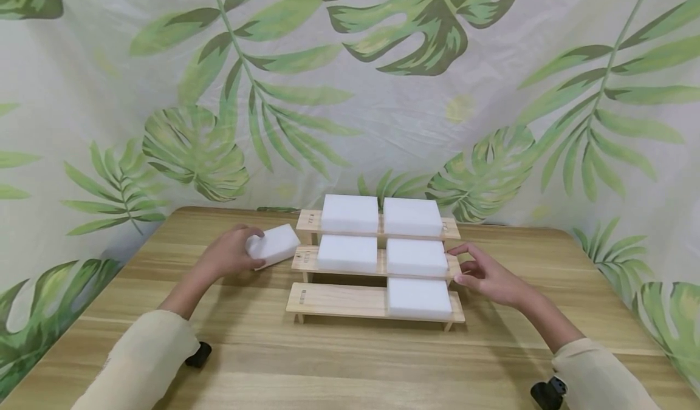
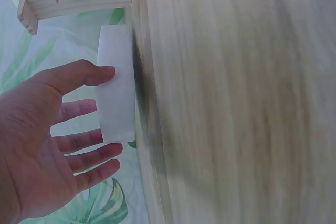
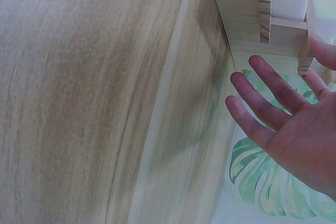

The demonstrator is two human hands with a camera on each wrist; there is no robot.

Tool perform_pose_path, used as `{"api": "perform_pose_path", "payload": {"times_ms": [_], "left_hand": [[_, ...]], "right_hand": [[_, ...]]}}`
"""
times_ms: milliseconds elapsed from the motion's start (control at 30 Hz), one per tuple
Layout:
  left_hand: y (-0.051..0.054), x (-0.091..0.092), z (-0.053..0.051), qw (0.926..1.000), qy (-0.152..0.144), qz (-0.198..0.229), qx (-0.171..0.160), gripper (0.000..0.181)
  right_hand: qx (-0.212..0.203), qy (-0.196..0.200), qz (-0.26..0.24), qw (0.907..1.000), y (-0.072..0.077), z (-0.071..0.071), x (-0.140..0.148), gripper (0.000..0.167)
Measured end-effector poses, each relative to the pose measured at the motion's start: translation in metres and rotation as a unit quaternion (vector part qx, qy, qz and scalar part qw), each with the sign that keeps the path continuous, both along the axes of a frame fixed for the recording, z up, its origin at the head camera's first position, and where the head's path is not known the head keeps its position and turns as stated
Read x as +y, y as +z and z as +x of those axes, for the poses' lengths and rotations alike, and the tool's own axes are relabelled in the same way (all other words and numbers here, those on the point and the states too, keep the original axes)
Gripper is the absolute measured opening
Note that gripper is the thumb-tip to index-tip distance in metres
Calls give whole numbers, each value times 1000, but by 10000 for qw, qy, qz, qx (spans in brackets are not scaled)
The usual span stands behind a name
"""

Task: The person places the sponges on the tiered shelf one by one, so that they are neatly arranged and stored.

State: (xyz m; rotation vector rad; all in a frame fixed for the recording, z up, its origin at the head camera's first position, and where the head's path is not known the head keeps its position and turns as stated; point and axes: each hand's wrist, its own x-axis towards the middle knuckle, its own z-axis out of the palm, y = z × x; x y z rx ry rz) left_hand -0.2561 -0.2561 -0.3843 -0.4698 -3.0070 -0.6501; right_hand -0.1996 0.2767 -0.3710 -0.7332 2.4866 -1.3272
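Observation:
My left hand (image 1: pixel 226 252) holds a white sponge block (image 1: pixel 276 245) just above or on the table, left of a three-tier wooden stand (image 1: pixel 336 300). In the left wrist view, the thumb presses one face of the block, with fingers behind it. Two white blocks sit on the top tier, two on the middle tier, and one white block (image 1: pixel 418 297) lies on the right of the lowest tier. My right hand (image 1: pixel 489 276) is at the stand's right end, thumb and index finger by the middle tier. Its other fingers extend loosely in the right wrist view; whether it touches the wood is unclear.
The wood-grain table (image 1: pixel 350 361) spreads around the stand. Behind it hangs a pale cloth (image 1: pixel 394 112) printed with green leaves. A black device (image 1: pixel 199 355) shows at the left sleeve, and another black device (image 1: pixel 549 392) at the right.

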Motion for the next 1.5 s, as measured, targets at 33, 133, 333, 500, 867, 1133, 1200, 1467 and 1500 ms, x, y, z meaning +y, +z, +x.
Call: {"api": "perform_pose_path", "payload": {"times_ms": [33, 133, 333, 500, 867, 1133, 1200, 1467, 1500], "left_hand": [[0, -2, 0, 10000, 12, 26, -4, 56], [2, -7, 3, 10000, 31, 93, 4, 58], [6, -15, 9, 9998, 12, 187, 99, 60], [13, -21, 15, 9993, -55, 306, 206, 58], [31, -32, 30, 9960, -344, 621, 545, 52], [38, -38, 41, 9933, -608, 755, 629, 50], [40, -37, 43, 9924, -676, 795, 658, 50], [50, -34, 50, 9902, -857, 809, 752, 51], [51, -34, 50, 9902, -862, 810, 747, 51]], "right_hand": [[-4, 1, 0, 10000, 0, 0, 0, 47], [-8, 33, -27, 10000, 0, 0, 0, 47], [-29, 103, -94, 9999, 1, 0, -1, 47], [-37, 102, -107, 9999, 2, 0, -1, 47], [-46, 54, -85, 9999, 1, 0, 0, 46], [-66, 74, -90, 9999, 0, 1, 1, 46], [-66, 67, -93, 9999, 0, 1, 1, 46], [-35, 81, -122, 9999, -2, -1, 2, 46], [-37, 74, -123, 9999, -2, -1, 2, 47]]}}
